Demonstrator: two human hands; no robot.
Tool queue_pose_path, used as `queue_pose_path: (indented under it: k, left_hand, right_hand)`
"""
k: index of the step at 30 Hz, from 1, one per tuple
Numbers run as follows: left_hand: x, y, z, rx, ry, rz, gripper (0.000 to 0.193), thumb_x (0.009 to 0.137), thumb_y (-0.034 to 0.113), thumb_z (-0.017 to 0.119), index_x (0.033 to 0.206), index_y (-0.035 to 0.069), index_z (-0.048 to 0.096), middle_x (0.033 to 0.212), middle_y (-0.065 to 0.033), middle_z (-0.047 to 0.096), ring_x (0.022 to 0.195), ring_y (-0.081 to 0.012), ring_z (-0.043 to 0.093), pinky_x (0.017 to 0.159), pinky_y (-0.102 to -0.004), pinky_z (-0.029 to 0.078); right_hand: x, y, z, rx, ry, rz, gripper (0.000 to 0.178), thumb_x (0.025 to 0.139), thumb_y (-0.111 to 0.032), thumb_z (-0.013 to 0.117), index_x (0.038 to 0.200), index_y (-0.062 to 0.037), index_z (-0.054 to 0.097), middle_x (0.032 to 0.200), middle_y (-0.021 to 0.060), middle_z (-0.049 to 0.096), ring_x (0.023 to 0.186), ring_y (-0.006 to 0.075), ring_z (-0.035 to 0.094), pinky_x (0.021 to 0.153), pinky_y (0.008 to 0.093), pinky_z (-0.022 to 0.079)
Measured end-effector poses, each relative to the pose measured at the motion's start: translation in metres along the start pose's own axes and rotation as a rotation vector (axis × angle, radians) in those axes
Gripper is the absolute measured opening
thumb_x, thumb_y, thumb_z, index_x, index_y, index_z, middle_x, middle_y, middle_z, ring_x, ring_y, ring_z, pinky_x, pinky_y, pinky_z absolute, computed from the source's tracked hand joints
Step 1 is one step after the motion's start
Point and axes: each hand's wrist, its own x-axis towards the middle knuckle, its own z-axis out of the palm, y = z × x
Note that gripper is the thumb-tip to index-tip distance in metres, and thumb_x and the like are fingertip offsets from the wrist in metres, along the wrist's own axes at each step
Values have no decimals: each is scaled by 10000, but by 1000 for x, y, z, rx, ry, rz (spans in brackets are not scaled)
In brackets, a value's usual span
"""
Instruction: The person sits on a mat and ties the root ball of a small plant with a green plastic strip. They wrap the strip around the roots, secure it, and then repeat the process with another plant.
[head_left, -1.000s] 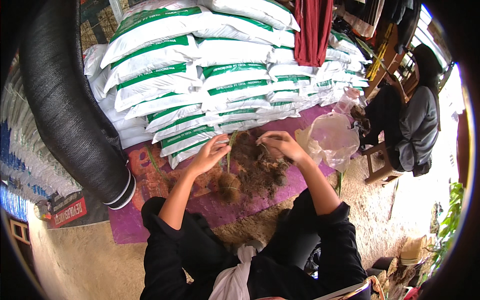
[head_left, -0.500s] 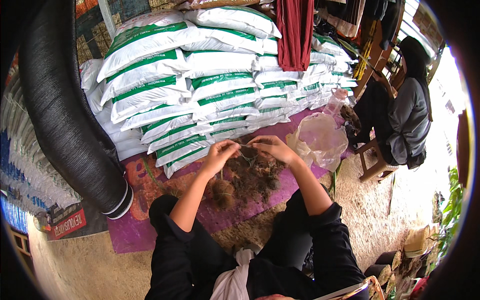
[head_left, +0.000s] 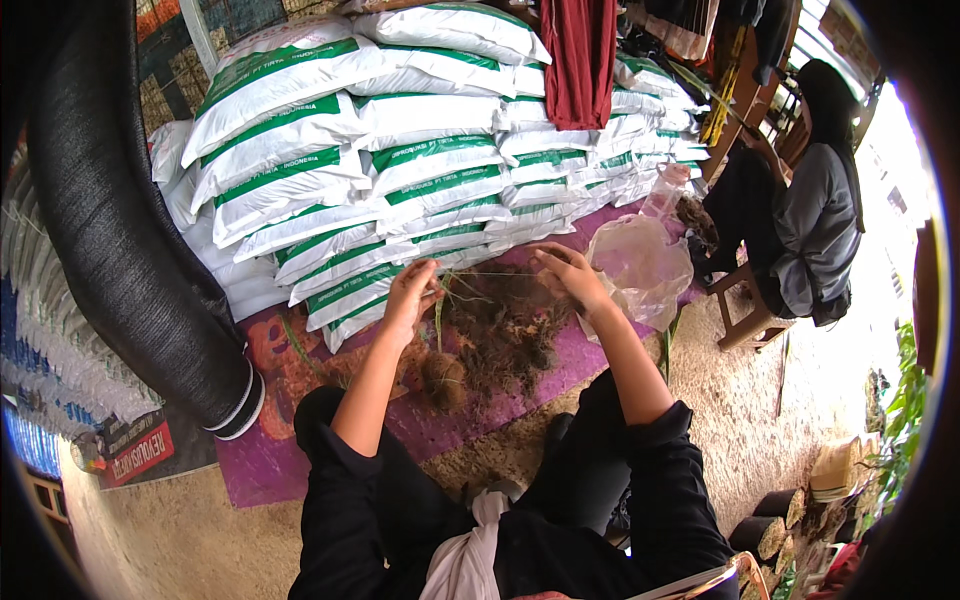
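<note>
A thin pale string (head_left: 490, 274) runs taut, almost level, between my two raised hands. My left hand (head_left: 408, 300) pinches its left end with curled fingers, and a few loose green strands (head_left: 458, 292) dangle beside that hand. At the other end, the fingers of my right hand (head_left: 572, 277) close on the string near the plastic bag. Below lies a loose heap of dark brown fibrous material (head_left: 515, 345) on a purple mat (head_left: 450, 437). Left of the heap rests a round brown fibrous ball (head_left: 443, 380), touched by neither hand.
Stacked white-and-green sacks (head_left: 430, 175) rise beyond the mat. A clear plastic bag (head_left: 640, 275) lies to the right. Past it a person (head_left: 815, 210) sits on a low stool (head_left: 745, 312). A large black roll (head_left: 125, 220) leans at the left.
My hands have moved apart, the left one leftward and the right one rightward. The string between them now shows as a longer straight line.
</note>
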Motion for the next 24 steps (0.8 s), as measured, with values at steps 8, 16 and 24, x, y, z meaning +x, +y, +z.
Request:
queue_pose_path:
  k: [8,16,24]
  left_hand:
    - [10,9,-35,-37,213,144,201,840,239,593,1005,126,570,731,49,482,708,-54,496,695,-255,459]
    - [-2,17,-68,303,214,219,182,865,246,564,972,104,604,690,49,473,673,-44,478,645,-218,451]
    - [-11,15,-83,282,301,261,163,881,161,544,976,36,585,690,9,509,601,-61,466,540,-224,402]
  right_hand:
    - [-4,-1,-17,-5,74,-77,229,832,-185,600,995,-25,593,661,-6,547,524,39,416,467,203,317]
    - [-19,1,-56,-526,107,-277,150,768,-138,653,808,6,656,711,50,633,669,80,547,645,246,437]
    - [-14,18,-109,-433,550,-498,132,760,-100,650,785,25,619,600,8,540,565,54,450,513,234,363]
